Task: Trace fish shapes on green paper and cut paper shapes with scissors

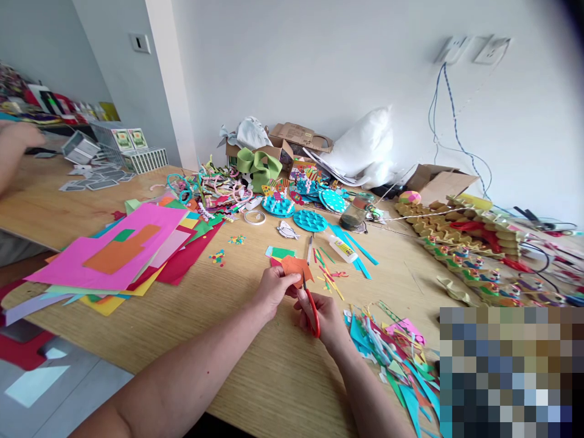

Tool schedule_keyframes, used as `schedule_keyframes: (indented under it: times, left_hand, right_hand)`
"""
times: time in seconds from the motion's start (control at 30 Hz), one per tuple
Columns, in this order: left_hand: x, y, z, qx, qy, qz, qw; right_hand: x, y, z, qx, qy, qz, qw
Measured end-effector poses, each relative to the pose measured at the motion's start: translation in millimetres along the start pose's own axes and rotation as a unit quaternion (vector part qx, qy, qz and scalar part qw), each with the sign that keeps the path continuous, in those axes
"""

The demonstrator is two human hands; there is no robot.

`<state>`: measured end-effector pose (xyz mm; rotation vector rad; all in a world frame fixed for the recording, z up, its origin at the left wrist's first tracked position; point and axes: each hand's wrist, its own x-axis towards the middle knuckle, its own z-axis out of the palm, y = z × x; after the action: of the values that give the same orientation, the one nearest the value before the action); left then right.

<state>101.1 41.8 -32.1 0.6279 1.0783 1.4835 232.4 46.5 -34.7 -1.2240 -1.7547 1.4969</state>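
Note:
Pinched in my left hand (274,291) is a small piece of orange paper (292,266), with a bit of red paper showing at its left edge. My right hand (325,317) grips red-handled scissors (314,316), fingers wrapped at the handles. The blades point away from me and meet the orange paper at its right side, where the edge looks cut into points. Just beyond lie a green paper piece (283,252), a slim pen-like tool (309,249) and thin coloured paper strips (336,285). A white glue bottle (343,249) lies on its side to the right.
Coloured paper sheets (150,243) are stacked at left. Paper scraps (401,359) lie beside my right forearm. Blue discs (310,221), a glass jar (358,213) and pipe cleaners (219,185) stand behind. Egg cartons (456,237) fill the right. Another person's arm (13,146) reaches in far left.

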Motion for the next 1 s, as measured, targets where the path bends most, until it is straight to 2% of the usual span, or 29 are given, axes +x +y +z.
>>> schedule_keyframes:
  times: [1.0]
  left_hand:
    - [-0.4,1.0,-0.4,0.002,-0.007,-0.002,1.0]
  right_hand:
    - [0.5,1.2,-0.4,-0.002,0.002,0.001,1.0]
